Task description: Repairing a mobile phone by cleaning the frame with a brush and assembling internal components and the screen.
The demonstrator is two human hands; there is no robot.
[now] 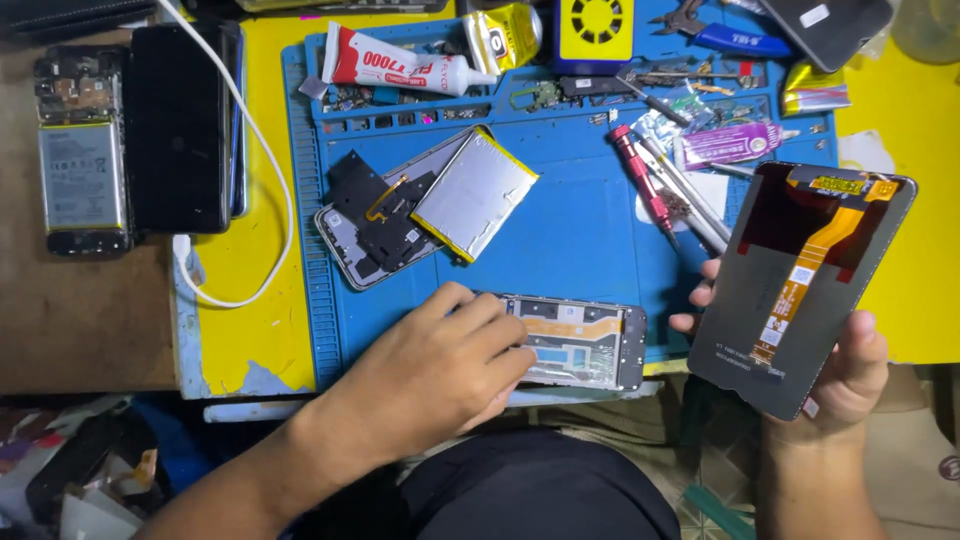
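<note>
Right grip (835, 375) holds the screen panel (805, 285), long axis toward one o'clock; left grip (450, 355) presses the phone frame (580, 343) at nine o'clock.

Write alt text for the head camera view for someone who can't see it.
A person's right hand holds up a phone display panel, orange ribbon cable showing, while the left hand rests on a bare phone frame on a cluttered blue repair mat.
</note>
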